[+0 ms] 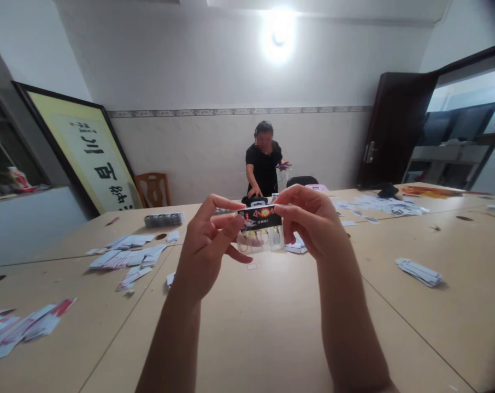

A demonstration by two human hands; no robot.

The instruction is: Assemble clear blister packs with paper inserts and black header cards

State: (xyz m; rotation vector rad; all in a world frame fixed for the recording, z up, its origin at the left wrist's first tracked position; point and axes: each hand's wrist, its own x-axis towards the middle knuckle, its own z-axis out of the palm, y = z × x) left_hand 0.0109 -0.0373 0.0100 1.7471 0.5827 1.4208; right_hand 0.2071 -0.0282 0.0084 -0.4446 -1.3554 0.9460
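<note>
Packet (260, 232): black printed header (263, 220), red-yellow burst, white lettering, translucent and blurry below; left hand (208, 240) and right hand (311, 219) pinch its opposite sides

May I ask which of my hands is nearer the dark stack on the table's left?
Left: your left hand is right of the dark stack; your right hand is farther right, at the right end of the small pack.

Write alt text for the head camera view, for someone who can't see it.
The left hand and right hand together hold up a small clear pack with a black label above a pale table. White paper pieces lie around in piles; a person in black stands on the far side.
</note>
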